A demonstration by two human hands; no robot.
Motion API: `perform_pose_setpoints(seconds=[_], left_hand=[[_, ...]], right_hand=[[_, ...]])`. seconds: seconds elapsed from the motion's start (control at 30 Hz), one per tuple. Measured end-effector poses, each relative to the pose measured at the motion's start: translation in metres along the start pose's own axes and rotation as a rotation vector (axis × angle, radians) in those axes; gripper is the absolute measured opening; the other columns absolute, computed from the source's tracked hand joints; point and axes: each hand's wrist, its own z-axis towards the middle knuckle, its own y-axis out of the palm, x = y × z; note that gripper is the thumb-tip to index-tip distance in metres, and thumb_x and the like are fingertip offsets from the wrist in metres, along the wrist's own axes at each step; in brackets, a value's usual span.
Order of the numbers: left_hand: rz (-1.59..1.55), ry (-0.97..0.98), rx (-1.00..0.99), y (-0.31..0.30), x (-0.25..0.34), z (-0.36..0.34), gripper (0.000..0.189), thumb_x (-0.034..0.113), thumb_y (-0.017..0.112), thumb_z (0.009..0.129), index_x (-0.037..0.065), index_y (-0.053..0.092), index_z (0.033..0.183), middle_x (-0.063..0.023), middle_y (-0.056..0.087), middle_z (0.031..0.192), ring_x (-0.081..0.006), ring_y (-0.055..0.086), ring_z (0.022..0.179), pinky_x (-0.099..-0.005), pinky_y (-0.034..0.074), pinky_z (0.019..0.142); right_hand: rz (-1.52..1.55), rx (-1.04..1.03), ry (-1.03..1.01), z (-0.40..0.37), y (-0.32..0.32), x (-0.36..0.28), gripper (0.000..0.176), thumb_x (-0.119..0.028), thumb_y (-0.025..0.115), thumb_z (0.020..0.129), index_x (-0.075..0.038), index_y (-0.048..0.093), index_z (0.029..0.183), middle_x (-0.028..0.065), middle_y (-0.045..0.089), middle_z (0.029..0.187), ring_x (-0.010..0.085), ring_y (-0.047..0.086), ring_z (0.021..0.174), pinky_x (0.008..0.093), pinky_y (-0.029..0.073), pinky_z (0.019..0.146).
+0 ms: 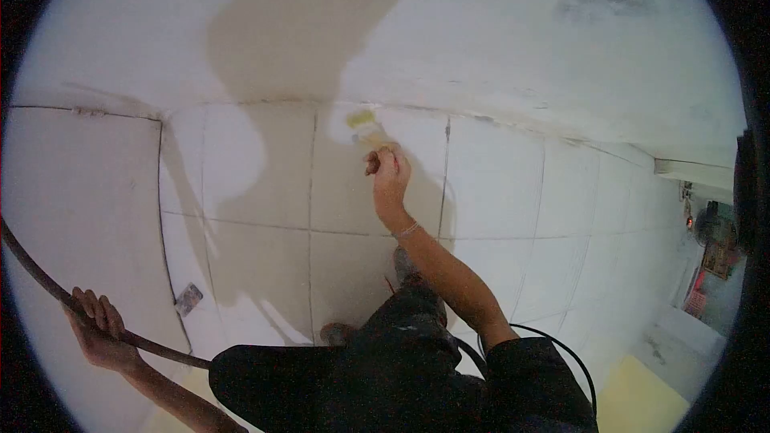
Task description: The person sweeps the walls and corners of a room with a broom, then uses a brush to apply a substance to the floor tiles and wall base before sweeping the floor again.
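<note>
My right hand [388, 179] is closed around the handle of a paintbrush [369, 130]. Its pale yellow bristles point away from me, over the white floor tiles [377, 204] close to the foot of the wall [481, 48]. Far to the left, my left hand [98, 329] has its fingers wrapped round a dark hose [40, 273]. That hose curves from the left edge towards my dark clothing. My shoes [338, 333] stand on the tiles below the brush, partly hidden by my legs.
A small patterned rectangular object [188, 299] lies by the raised edge on the left. A black cable [571, 350] loops beside my right shoulder. Yellow sheet-like material [642, 397] is at lower right. Various items [718, 252] stand at far right. My shadow covers wall and tiles.
</note>
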Motion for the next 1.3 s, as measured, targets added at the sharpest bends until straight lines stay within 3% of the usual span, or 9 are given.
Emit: perform_pose_setpoints(seconds=[0.13,0.37,0.47,0.6,0.7,0.93,1.0,1.07,1.3], left_hand=[[0.176,0.124,0.071,-0.009,0.015,-0.012,0.047,0.030,0.038,0.098,-0.005,0.047,0.127,-0.0150,0.060,0.103,-0.0115,0.063,0.080,-0.0110,0.049,0.052],[0.227,0.203,0.444,-0.020,0.062,-0.034,0.050,0.035,0.040,0.098,-0.004,0.049,0.127,-0.0202,0.057,0.118,-0.0095,0.063,0.075,-0.0109,0.041,0.042],[0.134,0.205,0.123,-0.155,0.053,0.005,0.046,0.030,0.037,0.098,0.000,0.046,0.131,-0.0185,0.054,0.126,-0.0143,0.064,0.089,-0.0130,0.051,0.055],[0.132,0.267,0.320,-0.121,0.076,-0.014,0.046,0.029,0.037,0.097,0.003,0.042,0.135,-0.0148,0.052,0.129,-0.0179,0.058,0.108,-0.0174,0.055,0.073],[0.211,0.267,0.409,-0.100,0.085,-0.012,0.047,0.031,0.036,0.097,0.004,0.042,0.135,-0.0143,0.051,0.130,-0.0192,0.055,0.114,-0.0197,0.055,0.079],[0.319,0.358,0.493,-0.080,0.097,-0.028,0.051,0.040,0.038,0.097,0.005,0.046,0.133,-0.0166,0.052,0.129,-0.0162,0.061,0.104,-0.0124,0.051,0.060],[0.319,0.301,0.485,-0.072,0.099,-0.027,0.048,0.035,0.038,0.097,0.005,0.044,0.135,-0.0170,0.051,0.130,-0.0165,0.061,0.102,-0.0132,0.049,0.059],[0.256,0.216,0.469,-0.072,0.102,-0.025,0.046,0.028,0.037,0.097,0.004,0.040,0.137,-0.0156,0.049,0.133,-0.0187,0.057,0.109,-0.0205,0.050,0.075],[0.285,0.326,0.535,-0.107,0.121,-0.038,0.050,0.030,0.028,0.099,0.003,0.030,0.141,-0.0144,0.041,0.140,-0.0257,0.046,0.124,-0.0209,0.053,0.085]], right_hand=[[0.099,0.485,-0.193,0.005,-0.002,-0.005,0.010,-0.011,0.043,0.091,-0.007,0.049,0.084,0.0013,0.048,0.069,0.0089,0.043,0.061,0.0239,0.038,0.054],[-0.076,0.097,-0.268,0.002,0.084,0.082,0.011,-0.011,0.045,0.092,-0.008,0.047,0.082,-0.0025,0.043,0.070,0.0074,0.040,0.064,0.0219,0.033,0.053],[0.137,0.146,-0.246,-0.031,0.075,0.047,0.012,-0.012,0.045,0.093,-0.006,0.048,0.083,-0.0011,0.043,0.070,0.0082,0.040,0.064,0.0235,0.035,0.056],[-0.118,0.455,-0.428,0.005,0.087,0.061,0.014,-0.015,0.047,0.091,-0.004,0.048,0.084,-0.0003,0.043,0.068,0.0085,0.041,0.061,0.0244,0.036,0.054],[0.054,-0.196,-0.031,0.001,0.103,0.080,0.013,-0.016,0.045,0.094,-0.005,0.047,0.088,0.0020,0.048,0.074,0.0120,0.044,0.069,0.0260,0.038,0.065],[0.102,0.291,-0.266,0.003,0.101,0.073,0.012,-0.013,0.047,0.090,-0.005,0.047,0.081,0.0010,0.047,0.067,0.0086,0.042,0.060,0.0210,0.035,0.057],[-0.315,0.187,-0.427,-0.010,0.142,0.074,0.009,-0.011,0.046,0.090,-0.005,0.046,0.083,-0.0009,0.044,0.071,0.0089,0.040,0.062,0.0211,0.035,0.058],[0.020,-0.390,0.021,-0.008,0.163,0.106,0.006,-0.009,0.047,0.090,-0.005,0.047,0.085,-0.0017,0.042,0.074,0.0095,0.041,0.066,0.0226,0.036,0.059],[0.098,0.208,-0.298,-0.019,0.003,0.047,0.009,-0.011,0.045,0.095,-0.007,0.051,0.089,-0.0026,0.045,0.075,0.0071,0.042,0.067,0.0227,0.038,0.058]])
